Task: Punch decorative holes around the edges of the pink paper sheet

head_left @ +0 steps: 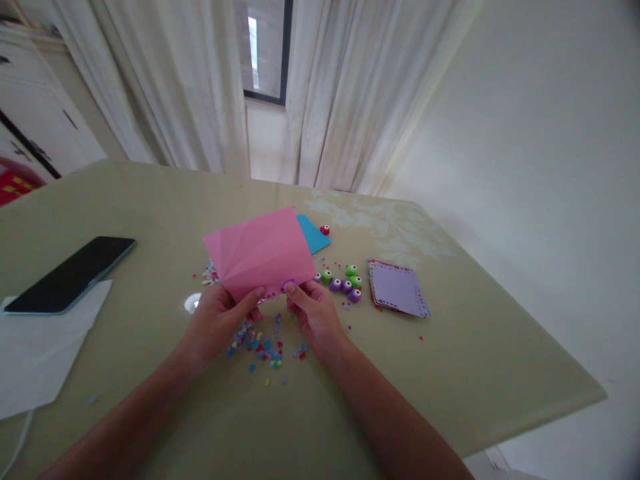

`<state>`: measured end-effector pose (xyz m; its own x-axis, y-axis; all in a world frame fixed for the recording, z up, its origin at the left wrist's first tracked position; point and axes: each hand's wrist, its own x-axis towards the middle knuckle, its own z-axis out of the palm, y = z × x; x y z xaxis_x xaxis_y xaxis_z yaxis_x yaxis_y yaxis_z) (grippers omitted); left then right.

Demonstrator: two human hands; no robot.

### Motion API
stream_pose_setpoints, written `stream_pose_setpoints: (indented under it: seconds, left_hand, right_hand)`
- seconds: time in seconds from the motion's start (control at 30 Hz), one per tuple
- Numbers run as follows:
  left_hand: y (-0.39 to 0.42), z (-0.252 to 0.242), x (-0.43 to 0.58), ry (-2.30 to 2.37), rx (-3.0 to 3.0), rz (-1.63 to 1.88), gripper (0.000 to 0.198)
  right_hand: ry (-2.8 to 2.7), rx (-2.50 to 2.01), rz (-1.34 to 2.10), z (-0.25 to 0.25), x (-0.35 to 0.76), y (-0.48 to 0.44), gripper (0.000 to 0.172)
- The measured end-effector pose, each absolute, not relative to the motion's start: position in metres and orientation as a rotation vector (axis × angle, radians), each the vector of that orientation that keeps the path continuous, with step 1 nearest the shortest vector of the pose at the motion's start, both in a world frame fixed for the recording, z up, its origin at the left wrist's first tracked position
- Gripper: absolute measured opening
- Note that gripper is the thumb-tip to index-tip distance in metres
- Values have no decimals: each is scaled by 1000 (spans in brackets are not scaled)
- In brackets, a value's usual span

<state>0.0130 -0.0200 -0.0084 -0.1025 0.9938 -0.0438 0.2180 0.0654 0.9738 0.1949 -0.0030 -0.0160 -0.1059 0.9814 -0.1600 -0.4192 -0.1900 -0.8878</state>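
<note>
A sheet of pink paper [265, 250] is held up over the table, tilted, with a row of small punched holes along its near edge. My left hand [215, 323] is closed on its lower left edge, thumb on top. My right hand [320, 313] pinches a small purple craft punch [289, 285] at the near edge; the fingers partly hide it. Below the hands lie scattered small paper cutouts [260, 345] in several colours. Just right of my right hand sit several purple punches [346, 287] and green punches [327, 277] with eye-like tops.
Blue paper [313, 235] lies behind the pink sheet, beside a red punch [325, 230]. To the right is a stack of paper squares [399, 289], light purple on top. A dark-screened tablet [73, 275] rests partly on white paper [45, 360] at left, near a white cable [21, 437].
</note>
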Motion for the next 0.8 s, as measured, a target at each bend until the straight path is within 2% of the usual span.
stream_pose_setpoints:
  seconds: [0.8]
  left_hand:
    - [-19,-7,14,1451,1268,1150,48]
  right_hand:
    - [-888,-960,1562,-19,197,-3,41]
